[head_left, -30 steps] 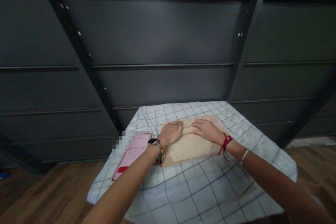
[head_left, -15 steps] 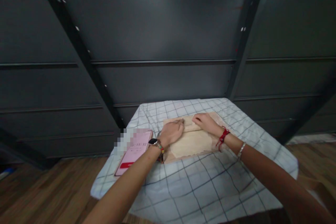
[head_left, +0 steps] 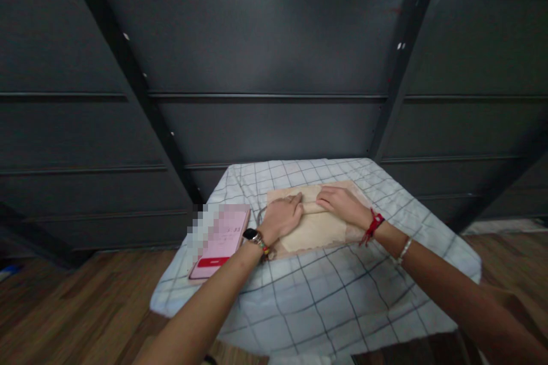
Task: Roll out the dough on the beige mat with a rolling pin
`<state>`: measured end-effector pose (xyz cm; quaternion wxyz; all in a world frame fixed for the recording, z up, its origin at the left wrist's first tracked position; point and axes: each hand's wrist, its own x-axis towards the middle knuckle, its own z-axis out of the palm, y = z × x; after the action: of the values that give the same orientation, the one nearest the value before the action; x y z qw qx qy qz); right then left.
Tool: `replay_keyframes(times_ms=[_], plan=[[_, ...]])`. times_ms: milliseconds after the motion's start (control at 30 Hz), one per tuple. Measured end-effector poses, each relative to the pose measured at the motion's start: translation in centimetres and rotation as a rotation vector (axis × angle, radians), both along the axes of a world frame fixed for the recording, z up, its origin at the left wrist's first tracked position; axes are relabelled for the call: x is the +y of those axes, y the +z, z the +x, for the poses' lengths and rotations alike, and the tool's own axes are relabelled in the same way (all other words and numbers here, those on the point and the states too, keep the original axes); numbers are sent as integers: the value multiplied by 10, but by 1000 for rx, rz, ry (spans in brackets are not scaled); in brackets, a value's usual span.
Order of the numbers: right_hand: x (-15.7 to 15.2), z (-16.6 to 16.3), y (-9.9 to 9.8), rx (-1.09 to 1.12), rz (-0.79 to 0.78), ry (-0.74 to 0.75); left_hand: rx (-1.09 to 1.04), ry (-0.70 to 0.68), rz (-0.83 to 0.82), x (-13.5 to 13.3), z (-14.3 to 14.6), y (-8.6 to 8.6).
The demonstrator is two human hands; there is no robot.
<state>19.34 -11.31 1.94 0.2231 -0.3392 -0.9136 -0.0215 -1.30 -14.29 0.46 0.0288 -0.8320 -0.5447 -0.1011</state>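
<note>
A cream sheet (head_left: 314, 234), paper or cloth I cannot tell, lies on a larger pinkish-beige sheet (head_left: 277, 196). A raised fold or roll (head_left: 311, 207) crosses the cream sheet between my hands. My left hand (head_left: 281, 218) rests on the left part with its fingers stretched out over the fold. On the right end of that fold lies my right hand (head_left: 342, 203), fingers extended and pressed down on it. The undersides of both hands are hidden. My left wrist carries a watch and beads; red cord and a pale bracelet circle my right.
A pink-screened phone (head_left: 225, 239) lies left of the sheets, partly pixelated. Everything rests on a small table under a white checked cloth (head_left: 299, 291). A dark panelled metal wall (head_left: 274, 131) stands right behind it. Wooden floor (head_left: 107, 291) shows around the table.
My right hand has gone from curled fingers to extended ones lying on the fold. My left hand has shifted slightly to the right. The view has moved a little.
</note>
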Motion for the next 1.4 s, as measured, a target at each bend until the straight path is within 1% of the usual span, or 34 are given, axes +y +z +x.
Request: replay_keyframes(times_ms=[133,267,367,467,600,667,733,800,833,900,967,1033,1133,1233,1400], plan=[[-8,7,-11,33,36,30,26,0,18,-2,1,2],[-9,11,-13,12,62,77,57,5,22,-3,1,3],[-9,8,-13,-35,104,25,52,12,27,-2,1,2],[-6,4,-12,-40,106,-19,55,17,39,-2,2,1],[3,0,-7,59,20,-11,74,23,59,-3,2,1],[9,-1,-2,140,-39,-55,78,29,63,-4,2,0],[14,-1,5,199,-101,-132,75,26,66,-4,2,0],[18,-1,10,205,-156,-176,69,15,73,-4,2,-1],[18,-1,11,183,-163,-169,65,9,77,-4,2,-1],[17,0,11,99,-122,-114,60,0,80,-4,2,-1],[13,1,7,2,-57,-47,60,2,75,-5,2,-1],[6,4,2,-52,-19,-14,62,10,71,-5,2,-1],[-3,9,-1,-60,-13,12,58,13,75,-4,2,-1],[-8,11,1,-61,-28,49,45,12,75,-3,2,-2],[-4,7,3,-105,11,14,48,11,91,-3,2,-3]])
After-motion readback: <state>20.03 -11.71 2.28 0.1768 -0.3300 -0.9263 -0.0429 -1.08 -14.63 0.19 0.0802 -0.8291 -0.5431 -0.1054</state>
